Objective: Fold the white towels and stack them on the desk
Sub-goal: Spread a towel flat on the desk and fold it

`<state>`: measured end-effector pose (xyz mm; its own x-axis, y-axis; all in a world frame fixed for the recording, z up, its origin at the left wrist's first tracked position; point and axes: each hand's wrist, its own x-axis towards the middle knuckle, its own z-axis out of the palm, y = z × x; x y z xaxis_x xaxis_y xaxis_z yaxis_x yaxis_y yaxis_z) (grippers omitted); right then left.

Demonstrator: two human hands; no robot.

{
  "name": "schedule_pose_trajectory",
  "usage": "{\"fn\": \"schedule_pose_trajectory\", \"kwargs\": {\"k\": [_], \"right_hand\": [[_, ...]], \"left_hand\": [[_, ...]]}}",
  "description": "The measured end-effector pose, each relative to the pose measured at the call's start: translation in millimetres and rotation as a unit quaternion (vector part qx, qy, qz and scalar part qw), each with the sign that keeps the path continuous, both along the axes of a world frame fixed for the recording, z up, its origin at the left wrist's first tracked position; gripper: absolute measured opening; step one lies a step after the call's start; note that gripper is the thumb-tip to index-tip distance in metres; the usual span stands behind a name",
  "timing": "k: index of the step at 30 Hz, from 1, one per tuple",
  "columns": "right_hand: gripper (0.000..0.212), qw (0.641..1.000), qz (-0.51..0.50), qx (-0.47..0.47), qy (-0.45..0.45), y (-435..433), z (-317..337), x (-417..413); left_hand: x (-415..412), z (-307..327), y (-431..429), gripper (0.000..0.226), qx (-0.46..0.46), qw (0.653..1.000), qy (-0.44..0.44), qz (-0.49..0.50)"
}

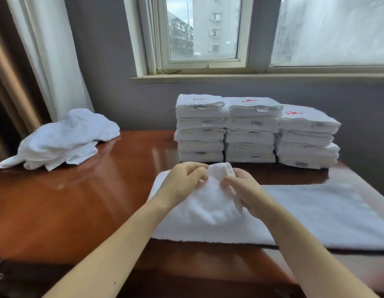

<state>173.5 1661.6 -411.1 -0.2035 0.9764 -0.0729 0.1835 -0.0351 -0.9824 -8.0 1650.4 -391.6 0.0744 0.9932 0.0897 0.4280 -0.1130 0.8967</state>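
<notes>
Single head-worn view, looking forward and down across the desk [79, 201] toward the window [204, 33]. Left hand [182, 179] and right hand [244, 186] close in, centre frame.

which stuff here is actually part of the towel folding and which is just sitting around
Part of the job: white terry towel being folded at the desk's front; crumpled pile of unfolded white towels; three stacks of folded white towels with red marks; glossy brown wooden desk.
Just there: white-framed glass window; white fabric curtain; grey painted wall.
</notes>
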Motion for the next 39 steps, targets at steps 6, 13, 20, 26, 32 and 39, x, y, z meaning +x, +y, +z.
{"fn": "schedule_pose_trajectory", "kwargs": {"k": [6,13,20,26,32,39], "right_hand": [[0.026,0.988,-0.046,0.007,-0.148,-4,-14,6],[0.074,0.89,-0.09,0.182,-0.408,-11,-8,3],[0.057,0.877,0.039,0.143,-0.456,-13,-39,3],[0.059,0.868,0.043,0.178,-0.461,3,-52,-11],[0.059,0.876,0.045,0.198,-0.438,20,-49,-49],[0.057,0.936,0.044,0.151,-0.315,21,-30,-23]], "left_hand": [[8,-50,-5,0.051,0.075,0.92,0.384,-0.026],[2,-65,-3,0.11,0.043,0.891,0.443,-0.088],[0,-67,5,0.122,0.056,0.888,0.45,-0.077],[-32,-66,18,0.095,0.062,0.893,0.442,-0.055],[-65,-65,32,0.096,0.019,0.877,0.477,0.046],[-60,-46,32,0.06,0.031,0.903,0.429,-0.018]]}}
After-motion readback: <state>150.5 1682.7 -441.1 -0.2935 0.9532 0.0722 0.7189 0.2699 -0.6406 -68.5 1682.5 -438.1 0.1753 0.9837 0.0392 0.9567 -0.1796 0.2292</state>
